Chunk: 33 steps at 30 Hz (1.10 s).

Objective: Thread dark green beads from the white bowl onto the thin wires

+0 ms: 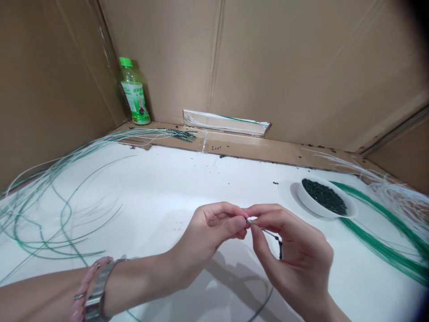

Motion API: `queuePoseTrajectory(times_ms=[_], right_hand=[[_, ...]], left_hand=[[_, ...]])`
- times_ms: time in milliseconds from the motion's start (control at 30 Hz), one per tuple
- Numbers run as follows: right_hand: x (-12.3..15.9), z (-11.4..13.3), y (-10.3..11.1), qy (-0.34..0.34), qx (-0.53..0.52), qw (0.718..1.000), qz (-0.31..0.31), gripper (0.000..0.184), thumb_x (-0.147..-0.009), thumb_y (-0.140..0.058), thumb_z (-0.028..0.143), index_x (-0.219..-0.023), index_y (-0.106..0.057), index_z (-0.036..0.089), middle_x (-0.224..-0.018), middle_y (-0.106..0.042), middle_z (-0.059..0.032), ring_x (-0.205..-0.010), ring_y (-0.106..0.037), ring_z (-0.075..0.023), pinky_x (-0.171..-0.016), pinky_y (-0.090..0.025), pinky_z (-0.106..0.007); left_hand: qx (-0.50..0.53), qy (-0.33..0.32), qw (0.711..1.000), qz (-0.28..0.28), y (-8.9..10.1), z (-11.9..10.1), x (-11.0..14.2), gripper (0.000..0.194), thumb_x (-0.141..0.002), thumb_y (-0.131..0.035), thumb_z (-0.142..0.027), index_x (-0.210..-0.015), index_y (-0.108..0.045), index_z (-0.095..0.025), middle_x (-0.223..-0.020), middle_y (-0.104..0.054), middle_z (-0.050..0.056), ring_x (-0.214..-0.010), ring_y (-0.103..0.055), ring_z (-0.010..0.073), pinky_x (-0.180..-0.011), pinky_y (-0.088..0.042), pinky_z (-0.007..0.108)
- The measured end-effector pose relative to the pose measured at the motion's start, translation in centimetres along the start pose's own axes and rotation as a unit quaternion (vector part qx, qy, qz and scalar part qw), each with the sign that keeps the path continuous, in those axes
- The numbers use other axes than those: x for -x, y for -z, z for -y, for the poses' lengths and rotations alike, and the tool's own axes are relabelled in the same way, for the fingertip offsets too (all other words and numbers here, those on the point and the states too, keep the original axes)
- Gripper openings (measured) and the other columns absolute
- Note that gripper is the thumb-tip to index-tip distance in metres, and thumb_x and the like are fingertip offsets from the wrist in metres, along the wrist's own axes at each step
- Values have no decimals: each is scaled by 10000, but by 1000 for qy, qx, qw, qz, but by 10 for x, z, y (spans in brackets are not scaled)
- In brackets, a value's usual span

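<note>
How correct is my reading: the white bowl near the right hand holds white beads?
The colour is wrong: the head view shows the white bowl near the right hand holding dark green beads, not white ones.

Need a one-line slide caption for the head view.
Head view: left hand and right hand pinch a beaded wire over a white table, beside a bowl of dark beads.

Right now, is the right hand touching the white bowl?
Apart: the head view shows white surface between the right hand and the bowl.
</note>
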State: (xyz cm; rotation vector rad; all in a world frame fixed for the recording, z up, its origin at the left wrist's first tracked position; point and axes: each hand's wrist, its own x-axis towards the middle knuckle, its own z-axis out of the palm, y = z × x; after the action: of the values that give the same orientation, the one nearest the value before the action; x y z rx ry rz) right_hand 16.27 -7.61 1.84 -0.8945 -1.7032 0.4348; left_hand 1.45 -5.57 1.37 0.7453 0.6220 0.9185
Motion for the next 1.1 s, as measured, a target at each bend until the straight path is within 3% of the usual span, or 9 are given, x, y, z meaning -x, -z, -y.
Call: queuePoseTrajectory(times_ms=[600, 967, 1100], right_hand=[[-1, 0, 1, 25, 37, 999, 10, 201, -755, -568, -31, -812, -602, 159, -849, -657, -32, -749, -636, -105, -618, -551, -218], [-5, 3, 11, 66, 146, 985, 64, 194, -766, -550, -5, -858, -574, 165, -808, -634, -13, -696, -622, -70, -643, -520, -148], [-5, 4, 11, 67, 167, 980, 84, 181, -774, -537, 2, -843, -562, 168, -785, -619, -14, -679, -619, -76, -618, -517, -152]], left_hand=[[-22, 5, 1000, -13, -1, 1, 0, 135, -773, -733, -266, -758, -685, -140, -683, -572, -20, -692, -528, 62, -726, -446, 181], [-118, -54, 991, 13, 5, -6, -5, 37, -773, -702, -167, -739, -699, -154, -730, -644, -13, -704, -571, 68, -699, -464, 175], [-127, -43, 991, 17, 6, -5, -7, 40, -774, -698, -177, -741, -701, -155, -734, -648, -6, -706, -577, 80, -703, -470, 192]])
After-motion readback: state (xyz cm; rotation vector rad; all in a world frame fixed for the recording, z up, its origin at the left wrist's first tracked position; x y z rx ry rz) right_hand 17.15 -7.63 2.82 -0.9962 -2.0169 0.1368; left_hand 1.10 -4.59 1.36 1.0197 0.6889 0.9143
